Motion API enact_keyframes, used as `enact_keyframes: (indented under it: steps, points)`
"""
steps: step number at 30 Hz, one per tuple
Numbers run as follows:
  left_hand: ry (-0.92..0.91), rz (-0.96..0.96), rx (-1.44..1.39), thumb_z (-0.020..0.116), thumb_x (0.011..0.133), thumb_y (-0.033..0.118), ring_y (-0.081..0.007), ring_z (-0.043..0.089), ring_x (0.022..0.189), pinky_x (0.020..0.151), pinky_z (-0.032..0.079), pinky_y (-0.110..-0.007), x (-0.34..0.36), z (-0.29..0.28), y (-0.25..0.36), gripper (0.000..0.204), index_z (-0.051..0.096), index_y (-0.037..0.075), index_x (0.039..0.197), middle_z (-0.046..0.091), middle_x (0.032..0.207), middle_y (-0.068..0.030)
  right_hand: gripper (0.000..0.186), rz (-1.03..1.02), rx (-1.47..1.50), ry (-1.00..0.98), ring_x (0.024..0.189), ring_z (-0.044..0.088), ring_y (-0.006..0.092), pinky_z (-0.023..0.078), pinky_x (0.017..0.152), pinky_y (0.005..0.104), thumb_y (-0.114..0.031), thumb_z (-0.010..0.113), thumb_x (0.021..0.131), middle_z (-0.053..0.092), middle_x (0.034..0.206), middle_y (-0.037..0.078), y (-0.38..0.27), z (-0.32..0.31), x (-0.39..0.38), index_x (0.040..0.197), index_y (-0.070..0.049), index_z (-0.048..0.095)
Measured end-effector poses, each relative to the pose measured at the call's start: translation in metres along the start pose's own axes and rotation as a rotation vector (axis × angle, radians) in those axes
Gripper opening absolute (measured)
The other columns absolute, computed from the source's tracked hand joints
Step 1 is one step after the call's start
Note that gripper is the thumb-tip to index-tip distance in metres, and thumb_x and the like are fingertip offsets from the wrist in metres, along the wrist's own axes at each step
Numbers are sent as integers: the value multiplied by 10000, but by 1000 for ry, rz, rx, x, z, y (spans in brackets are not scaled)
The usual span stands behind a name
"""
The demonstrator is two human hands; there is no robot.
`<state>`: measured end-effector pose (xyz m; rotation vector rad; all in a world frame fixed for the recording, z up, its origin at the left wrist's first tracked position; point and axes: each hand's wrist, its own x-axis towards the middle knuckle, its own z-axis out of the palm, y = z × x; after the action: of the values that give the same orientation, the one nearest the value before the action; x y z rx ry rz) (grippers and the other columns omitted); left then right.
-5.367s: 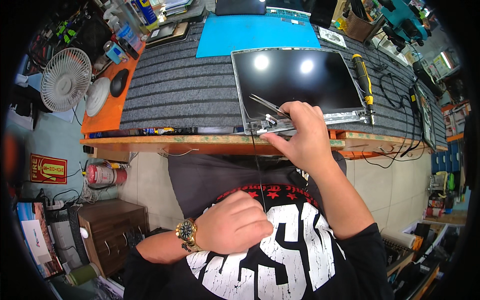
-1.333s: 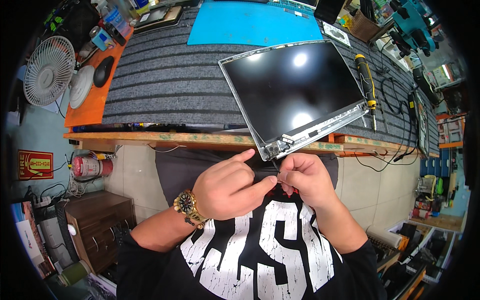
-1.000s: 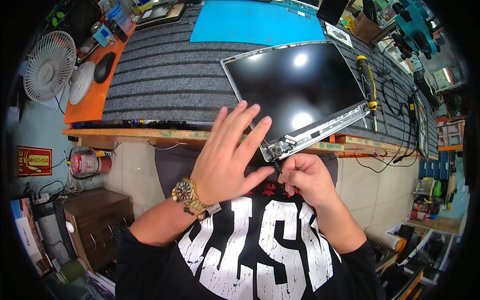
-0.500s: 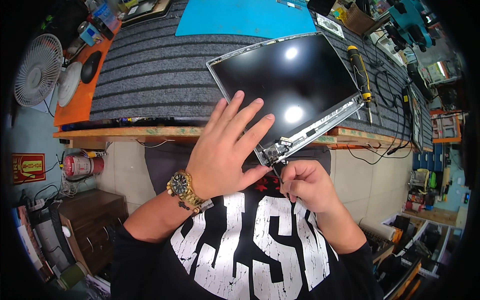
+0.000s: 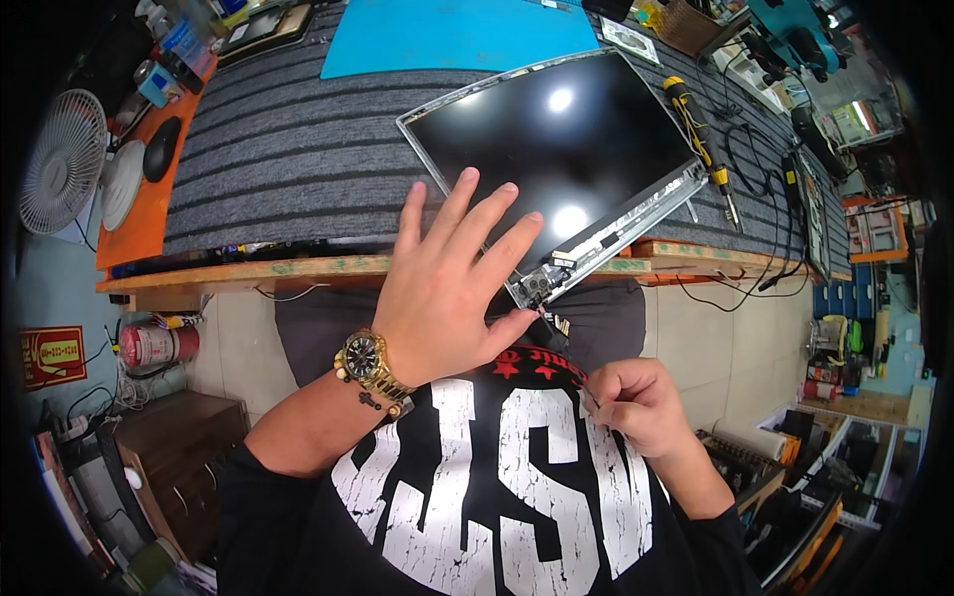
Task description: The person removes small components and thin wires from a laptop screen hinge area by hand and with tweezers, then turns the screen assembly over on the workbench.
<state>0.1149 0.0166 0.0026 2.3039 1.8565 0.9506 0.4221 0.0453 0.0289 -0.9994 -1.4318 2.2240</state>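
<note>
A laptop screen assembly [image 5: 566, 129] with a black panel and bare silver frame lies slanted on the table, its lower corner jutting past the front edge. My left hand [image 5: 447, 273] lies with fingers spread over its left side, the thumb near the exposed hinge [image 5: 537, 285]. A thin black cable [image 5: 553, 326] with small connector ends hangs from that corner toward me. My right hand [image 5: 641, 405] is closed in a pinch in front of my shirt, on what looks like the end of this cable; the fingers partly hide it.
Right of the screen lies a yellow-and-black screwdriver [image 5: 693, 124], with tangled black cables [image 5: 745, 159] beyond it. A blue mat [image 5: 447, 35] spreads across the striped grey table cover [image 5: 288, 149]. A white fan [image 5: 65, 164] and black mouse [image 5: 161, 149] are at the left.
My right hand has drawn away from the hinge corner, down and to the right, still pinched. My left hand stays on the screen, its fingers spread slightly wider.
</note>
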Motion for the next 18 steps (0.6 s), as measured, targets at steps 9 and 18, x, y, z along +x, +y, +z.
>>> enact_keyframes:
  steps: [9,18]
  points:
    - [18,2,25,921,865,394,-467,477,1645,1316,263,-773,6,9,5,800,685,154,1591,599,1691,-169,182,-19,-26,14,718,466,101,362,629,317,70,694,870,566,774,-5,-1,-18,-33,771,-12,564]
    - [3,-9,46,931,839,361,-459,484,1647,1331,256,-757,6,7,5,816,690,152,1590,603,1708,-150,185,-43,-77,22,679,456,115,355,610,335,32,703,882,562,729,5,-3,-25,-55,768,-12,565]
